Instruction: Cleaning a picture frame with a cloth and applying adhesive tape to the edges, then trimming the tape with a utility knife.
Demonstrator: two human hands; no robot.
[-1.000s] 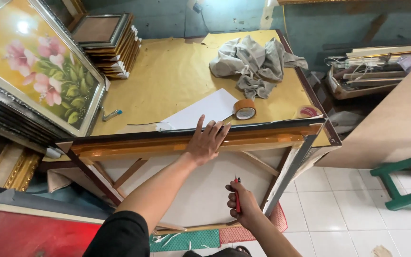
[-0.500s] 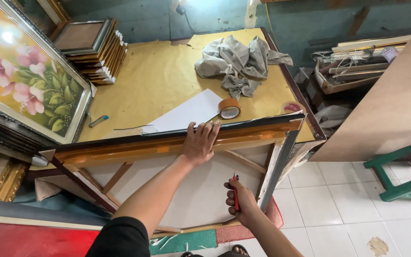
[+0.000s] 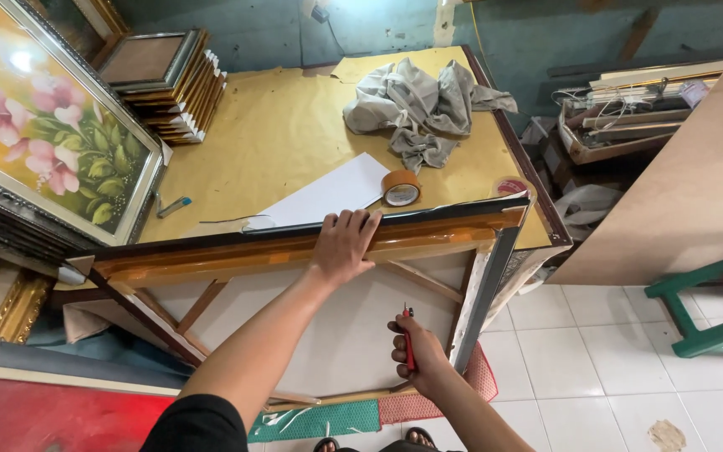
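So the big frame point(image 3: 294, 251) is standing on edge, leaning against the front of the desk point(image 3: 294, 125), back side facing the person. You can see the wooden stretcher bars and the pale back of the canvas. The left hand point(image 3: 343, 247) is draped over the top rail, fingers curled over the far edge and palm pressed down, which looks like it's there to keep the thing from tipping or sliding while the other hand works. The right hand point(image 3: 416, 356) is lower down, near the right upright, its grip closed around a thin red-handled tool point(image 3: 409, 347) with the tip pointing up. Can't tell exactly what kind of tool it is.

Up on the desk just behind the rail there's a roll of brown tape point(image 3: 401, 188) next to a white sheet point(image 3: 328, 192), and a crumpled grey cloth point(image 3: 420, 105) further back. A flower painting point(image 3: 43, 134) leans at the left beside a stack of small frames point(image 3: 169, 84).

Compared to half a second back, barely anything differs: both hands sit in the same spots, the view has just shifted a bit.
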